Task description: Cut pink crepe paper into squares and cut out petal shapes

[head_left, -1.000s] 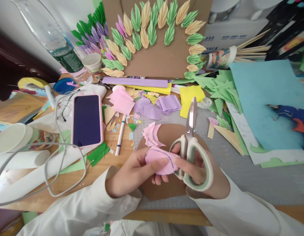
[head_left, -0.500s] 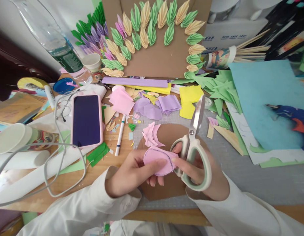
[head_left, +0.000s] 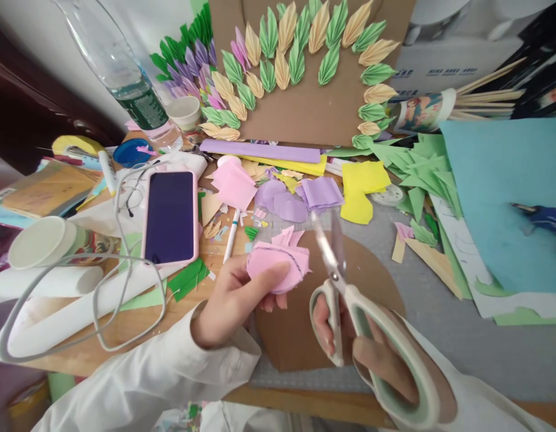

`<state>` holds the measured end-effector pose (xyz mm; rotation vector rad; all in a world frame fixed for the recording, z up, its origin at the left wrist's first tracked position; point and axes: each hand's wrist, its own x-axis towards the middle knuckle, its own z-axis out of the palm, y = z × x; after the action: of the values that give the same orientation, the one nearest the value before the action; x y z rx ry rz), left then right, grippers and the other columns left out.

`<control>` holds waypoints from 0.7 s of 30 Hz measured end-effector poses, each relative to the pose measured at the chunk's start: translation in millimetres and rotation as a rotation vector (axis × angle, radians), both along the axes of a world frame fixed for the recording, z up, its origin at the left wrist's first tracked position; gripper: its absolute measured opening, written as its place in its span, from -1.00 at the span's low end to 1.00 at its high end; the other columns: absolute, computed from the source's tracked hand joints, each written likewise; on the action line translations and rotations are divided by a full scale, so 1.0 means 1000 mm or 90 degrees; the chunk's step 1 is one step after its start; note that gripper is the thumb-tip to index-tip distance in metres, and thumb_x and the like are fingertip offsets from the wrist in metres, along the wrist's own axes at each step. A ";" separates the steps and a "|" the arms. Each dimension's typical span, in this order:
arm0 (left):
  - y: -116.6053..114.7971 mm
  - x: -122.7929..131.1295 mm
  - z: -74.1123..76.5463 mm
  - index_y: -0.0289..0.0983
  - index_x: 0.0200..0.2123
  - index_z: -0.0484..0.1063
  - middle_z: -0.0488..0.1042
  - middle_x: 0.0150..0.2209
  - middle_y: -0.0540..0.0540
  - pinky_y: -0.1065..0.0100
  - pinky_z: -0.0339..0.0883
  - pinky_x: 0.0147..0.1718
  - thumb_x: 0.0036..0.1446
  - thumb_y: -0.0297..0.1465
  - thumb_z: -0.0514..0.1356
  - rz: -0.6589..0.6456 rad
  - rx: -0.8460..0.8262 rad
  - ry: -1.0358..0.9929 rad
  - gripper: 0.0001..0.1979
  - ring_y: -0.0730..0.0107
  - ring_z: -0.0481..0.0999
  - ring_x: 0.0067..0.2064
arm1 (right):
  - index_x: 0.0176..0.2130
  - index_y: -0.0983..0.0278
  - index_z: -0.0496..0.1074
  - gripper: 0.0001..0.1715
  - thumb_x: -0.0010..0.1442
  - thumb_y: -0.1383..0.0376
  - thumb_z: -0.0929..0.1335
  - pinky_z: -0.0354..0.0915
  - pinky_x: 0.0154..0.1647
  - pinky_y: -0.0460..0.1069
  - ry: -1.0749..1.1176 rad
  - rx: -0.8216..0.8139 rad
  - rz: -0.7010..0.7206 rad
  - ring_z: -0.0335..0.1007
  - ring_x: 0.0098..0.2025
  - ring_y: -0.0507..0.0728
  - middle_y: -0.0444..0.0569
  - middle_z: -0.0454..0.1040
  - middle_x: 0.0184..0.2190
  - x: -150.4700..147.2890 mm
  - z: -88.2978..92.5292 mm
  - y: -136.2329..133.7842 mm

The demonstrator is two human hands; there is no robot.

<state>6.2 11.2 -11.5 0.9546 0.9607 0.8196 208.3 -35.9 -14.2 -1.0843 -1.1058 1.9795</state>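
Note:
Between thumb and fingers, my left hand (head_left: 235, 297) pinches a piece of pink paper (head_left: 271, 270) with a dark curved line drawn on it. To its right, my right hand (head_left: 372, 348) has its fingers through the handles of white-handled scissors (head_left: 336, 279). The scissor blades are a little apart, pointing up and away, and do not touch the paper. Beneath both hands lies a brown cardboard piece (head_left: 305, 336) with a rounded edge. Pink paper scraps (head_left: 289, 236) lie on it just behind the held piece.
A phone (head_left: 170, 217) and a looped white cable (head_left: 98, 306) lie at left, near a water bottle (head_left: 145, 108). Purple paper pieces (head_left: 282, 201) and yellow paper (head_left: 363, 180) lie ahead. At right, a glue gun (head_left: 539, 216) rests on blue paper (head_left: 498, 174). Cardboard with folded leaves (head_left: 296, 114) stands behind.
My right hand has moved right and down, away from the pink paper, and the scissors have swung to point forward with blades parted. My left hand still holds the paper, slightly further left.

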 end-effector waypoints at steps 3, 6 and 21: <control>-0.002 0.002 0.002 -0.37 -0.49 0.48 0.42 -0.62 -0.02 0.57 0.19 -0.64 0.20 -0.26 0.20 -0.169 -0.022 0.007 -0.68 0.60 0.30 -0.62 | -0.28 0.13 0.34 -0.64 0.06 -0.02 0.44 0.26 -0.52 -0.09 -0.072 0.052 -0.089 0.27 -0.53 0.02 -0.19 0.37 -0.50 0.002 -0.009 0.004; -0.005 0.003 0.003 -0.39 -0.40 0.50 0.39 -0.62 -0.02 0.56 0.19 -0.65 0.21 -0.24 0.17 -0.295 -0.033 0.009 -0.69 0.58 0.29 -0.62 | -0.30 0.12 0.36 -0.78 0.09 0.17 0.46 0.29 -0.55 -0.15 -0.120 0.071 -0.117 0.33 -0.56 -0.01 -0.23 0.40 -0.55 0.003 -0.016 0.006; -0.002 0.007 0.003 -0.35 -0.41 0.45 0.43 -0.51 -0.03 0.51 0.33 -0.45 0.14 -0.41 0.27 -0.190 0.223 -0.147 -0.88 0.51 0.39 -0.47 | -0.34 0.10 0.41 -0.81 0.05 0.20 0.49 0.35 -0.68 -0.12 -0.038 0.064 -0.212 0.36 -0.66 0.01 -0.23 0.44 -0.59 0.001 -0.018 0.011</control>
<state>12.8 8.8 -8.0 1.2391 0.4676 0.8352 208.9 -24.8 -31.8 -1.1955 -0.9712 1.6246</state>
